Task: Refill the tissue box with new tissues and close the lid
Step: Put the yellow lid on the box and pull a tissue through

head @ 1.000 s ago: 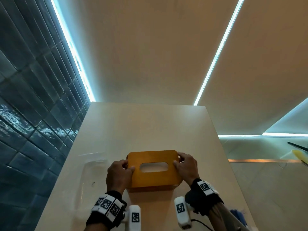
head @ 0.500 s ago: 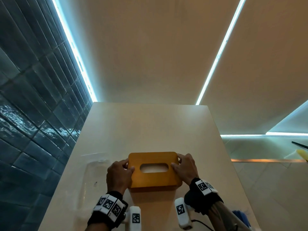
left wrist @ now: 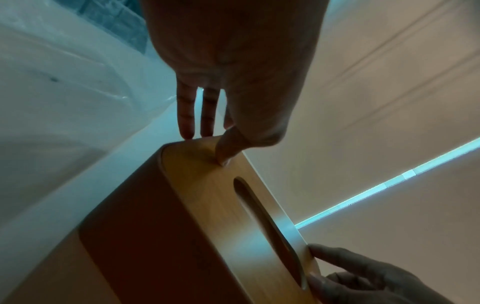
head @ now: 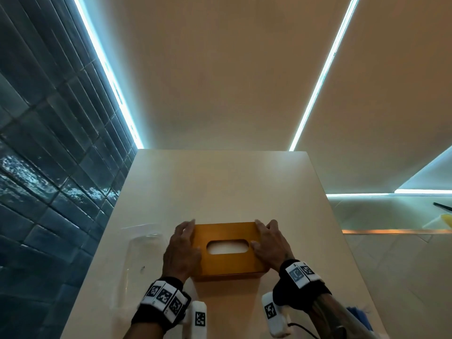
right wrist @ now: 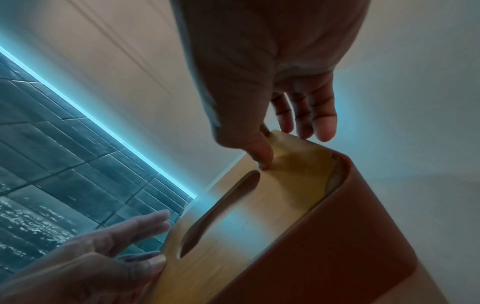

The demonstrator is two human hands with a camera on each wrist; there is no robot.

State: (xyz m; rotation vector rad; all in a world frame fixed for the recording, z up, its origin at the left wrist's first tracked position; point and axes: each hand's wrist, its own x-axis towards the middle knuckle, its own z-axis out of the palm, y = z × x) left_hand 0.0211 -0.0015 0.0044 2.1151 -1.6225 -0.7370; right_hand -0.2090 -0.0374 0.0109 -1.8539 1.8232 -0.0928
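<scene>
An orange-brown tissue box (head: 230, 267) stands on the pale counter (head: 220, 187), with a light wooden lid (head: 227, 231) on top. White tissue (head: 227, 248) shows through the lid's oval slot. My left hand (head: 182, 248) lies at the box's left end, fingers straight along the side, and the thumb (left wrist: 224, 152) presses on the lid (left wrist: 233, 216). My right hand (head: 269, 243) mirrors it at the right end, thumb (right wrist: 259, 154) on the lid (right wrist: 246, 216) beside the slot. In the right wrist view a thin gap shows between the lid's right edge and the box wall (right wrist: 363, 226).
A clear plastic wrapper (head: 144, 253) lies flat on the counter left of the box. A dark tiled wall (head: 36, 167) runs along the counter's left edge. The counter's right edge drops to a lower ledge with a yellow item (head: 446, 220). Something blue (head: 359, 316) sits by my right forearm.
Both hands have uncurled: the fingers that gripped the box ends now stretch straight along them, thumbs staying on the lid. The box has stayed in place.
</scene>
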